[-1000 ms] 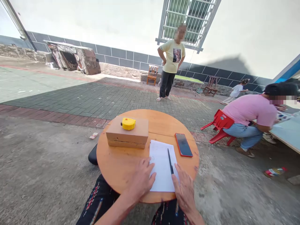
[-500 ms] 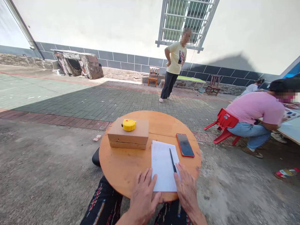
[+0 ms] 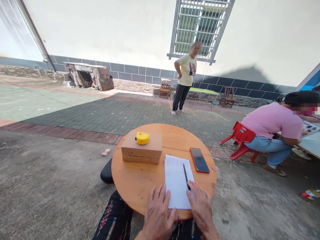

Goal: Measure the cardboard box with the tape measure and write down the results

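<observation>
Both hands have slid back along the paper sheet (image 3: 176,176): left hand (image 3: 158,215) and right hand (image 3: 202,209) lie flat, fingers spread, gripping nothing, pressing its near corners; the pen (image 3: 186,172) rests on it.

One head-worn camera looks forward and down, close above the round wooden surface (image 3: 140,180). The left hand (image 3: 158,216) and right hand (image 3: 202,210) sit at the frame's bottom edge, with the white plastered wall (image 3: 100,30) far ahead.

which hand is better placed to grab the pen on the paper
Right. The right hand lies flat with its fingers almost at the near end of the pen; the left hand rests on the opposite edge of the paper, farther off.
</observation>
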{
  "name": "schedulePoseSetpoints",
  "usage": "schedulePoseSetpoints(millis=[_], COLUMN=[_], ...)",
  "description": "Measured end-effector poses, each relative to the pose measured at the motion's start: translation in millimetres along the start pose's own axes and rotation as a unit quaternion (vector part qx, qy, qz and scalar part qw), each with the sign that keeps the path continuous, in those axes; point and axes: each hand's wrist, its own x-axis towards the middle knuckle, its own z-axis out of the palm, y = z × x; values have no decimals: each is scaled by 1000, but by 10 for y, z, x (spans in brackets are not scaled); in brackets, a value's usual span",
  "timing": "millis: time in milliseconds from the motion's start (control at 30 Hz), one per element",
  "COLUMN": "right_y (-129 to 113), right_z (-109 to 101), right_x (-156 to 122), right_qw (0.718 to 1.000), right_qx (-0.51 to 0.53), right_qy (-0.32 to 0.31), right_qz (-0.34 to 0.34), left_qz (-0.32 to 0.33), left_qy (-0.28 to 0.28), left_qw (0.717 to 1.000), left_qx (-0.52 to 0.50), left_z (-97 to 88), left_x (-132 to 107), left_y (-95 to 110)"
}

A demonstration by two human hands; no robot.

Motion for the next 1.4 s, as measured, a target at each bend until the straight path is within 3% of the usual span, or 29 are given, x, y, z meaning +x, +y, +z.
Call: schedulePoseSetpoints(millis=[300, 667, 1067, 1200, 1300, 1400], right_y=[35, -9, -63, 62, 158, 56], right_z=[48, 44, -22, 5, -8, -103], right_x=[-27, -11, 36, 39, 87, 230], right_qw=[1000, 1000, 995, 990, 991, 992], right_qx=[-16, -11, 75, 116, 103, 64], right_qy=[10, 28, 11, 4, 20, 94], right_qz=[-5, -2, 62, 77, 80, 48], left_qz=[-9, -30, -31, -39, -125, -230], left_qy=[-1, -41, -35, -56, -16, 50], left_qw=[1000, 998, 997, 990, 979, 956], left_qx=[-4, -27, -65, -123, -163, -176], left_z=[-12, -68, -52, -191, -421, -685], left_x=[-23, -17, -11, -45, 26, 220], left_y=[2, 7, -42, -214, -488, -899])
